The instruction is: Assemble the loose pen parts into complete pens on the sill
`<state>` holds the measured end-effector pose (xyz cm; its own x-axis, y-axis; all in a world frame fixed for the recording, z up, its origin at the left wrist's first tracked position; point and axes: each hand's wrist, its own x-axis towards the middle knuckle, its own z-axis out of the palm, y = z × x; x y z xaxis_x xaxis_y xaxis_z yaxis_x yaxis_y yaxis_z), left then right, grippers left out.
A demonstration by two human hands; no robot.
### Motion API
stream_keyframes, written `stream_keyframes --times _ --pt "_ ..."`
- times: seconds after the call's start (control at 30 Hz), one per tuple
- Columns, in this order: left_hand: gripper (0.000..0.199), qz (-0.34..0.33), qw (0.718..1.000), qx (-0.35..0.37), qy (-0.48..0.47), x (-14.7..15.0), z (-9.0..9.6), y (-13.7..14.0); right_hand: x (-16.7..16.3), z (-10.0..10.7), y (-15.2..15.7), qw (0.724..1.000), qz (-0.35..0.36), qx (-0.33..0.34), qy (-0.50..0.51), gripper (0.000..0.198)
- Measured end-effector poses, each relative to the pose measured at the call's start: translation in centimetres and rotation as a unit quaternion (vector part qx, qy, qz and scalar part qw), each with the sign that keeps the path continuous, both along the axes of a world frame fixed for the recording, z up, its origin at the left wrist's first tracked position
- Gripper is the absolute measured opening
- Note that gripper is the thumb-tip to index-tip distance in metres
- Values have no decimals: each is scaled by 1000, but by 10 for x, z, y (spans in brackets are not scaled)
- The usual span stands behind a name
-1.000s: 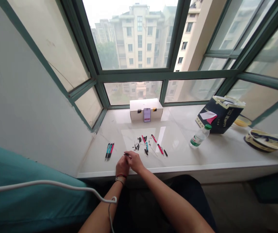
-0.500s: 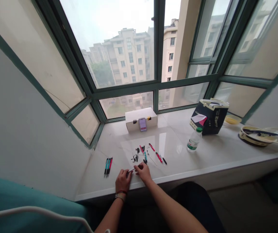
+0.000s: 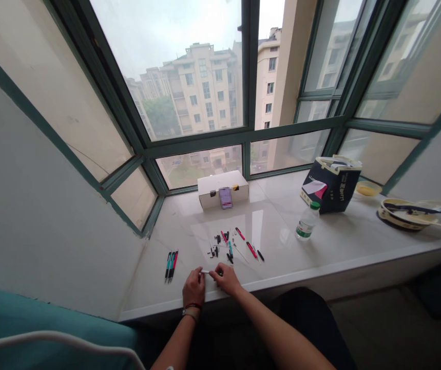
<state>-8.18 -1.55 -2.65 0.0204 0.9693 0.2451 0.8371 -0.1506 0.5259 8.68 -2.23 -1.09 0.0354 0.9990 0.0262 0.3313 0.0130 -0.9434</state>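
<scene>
Head view, bare hands at a pale windowsill point(image 3: 282, 257). Item, left hand point(image 3: 194, 288): at the near edge, wrist banded, fingers closed on one end of a thin white stick point(image 3: 205, 272). Item, right hand point(image 3: 226, 279): just beside it, thumb and fingertips pinching the stick's other end. Item, the stick: between the two hands, above the sill's front edge, roughly level; both ends hidden by fingers. Changes: a second ago the hands were together, the right partly over the left; now they stand apart with the stick bridging the gap. Half a second ago it sloped up to the right; it now lies flatter. Bearing on the work: both hands are engaged on one piece, which seems mid-handling. Unchanged: loose pen parts point(image 3: 230, 248) scattered beyond the hands, red barrels point(image 3: 251, 250) to their right, three pens point(image 3: 171, 266) side by side at left. Behind: white box point(image 3: 220, 180), purple packet point(image 3: 226, 198) against its front; farther right, capped bottle point(image 3: 305, 227), dark bag point(image 3: 333, 187).
</scene>
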Motion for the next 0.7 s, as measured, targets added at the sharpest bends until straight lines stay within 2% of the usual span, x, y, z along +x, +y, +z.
stream_keyframes --times 0.13,0.23,0.37,0.6,0.7 --pt "32 -4 1000 0 10 0 -1 1 2 1 -1 1000 5 4 17 13" --pt "35 -1 1000 -2 26 1 1 1 2 1 0 998 -9 8 56 19" --pt "33 4 999 7 32 1 4 0 0 -4 1 997 -9 1 79 6" --pt "30 4 999 8 34 0 2 1 -4 -2 -1 991 1 -53 120 25" --pt "29 -1 999 7 35 0 1 1 -3 1 -3 993 6 -39 115 19"
